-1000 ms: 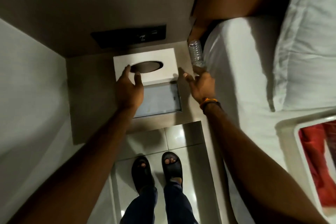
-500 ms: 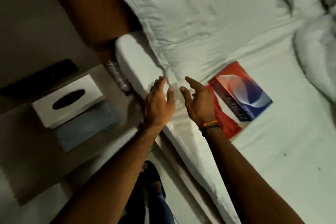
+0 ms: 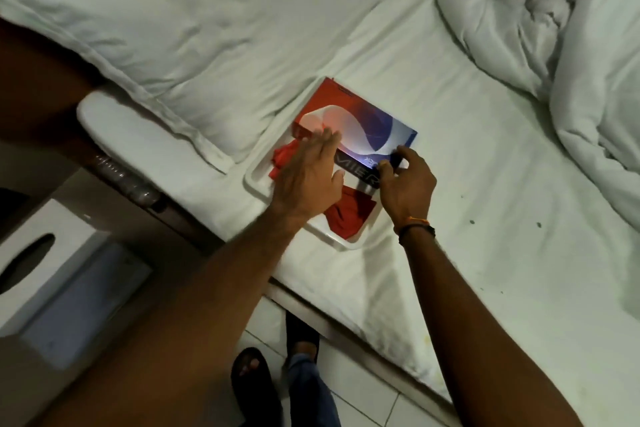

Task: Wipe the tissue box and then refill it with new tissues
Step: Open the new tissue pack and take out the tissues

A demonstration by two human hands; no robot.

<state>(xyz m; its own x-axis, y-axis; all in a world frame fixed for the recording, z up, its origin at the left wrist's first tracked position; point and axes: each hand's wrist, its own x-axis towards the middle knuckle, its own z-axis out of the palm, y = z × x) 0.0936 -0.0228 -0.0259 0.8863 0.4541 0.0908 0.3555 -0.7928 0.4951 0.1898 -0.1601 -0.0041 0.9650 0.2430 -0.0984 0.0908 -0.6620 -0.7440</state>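
White-sheeted bed [image 3: 485,218] fills most of the view, sheet wrinkled, a few small dark specks on its right part. Large white pillow [image 3: 173,28] lies on it at upper left, crumpled white duvet [image 3: 554,45] bunched at upper right. White rectangular plastic tray [image 3: 254,180] sits flat on the sheet near the bed's left edge, just below the pillow's corner. Brown bedside worktop [image 3: 114,225] stands left of the bed, carrying a white rectangular tissue box with a dark oval slot [image 3: 45,263] and a clear plastic bottle [image 3: 128,180] lying beside the mattress edge. Pale tiled floor [image 3: 363,392] below, two feet in dark sandals on it.
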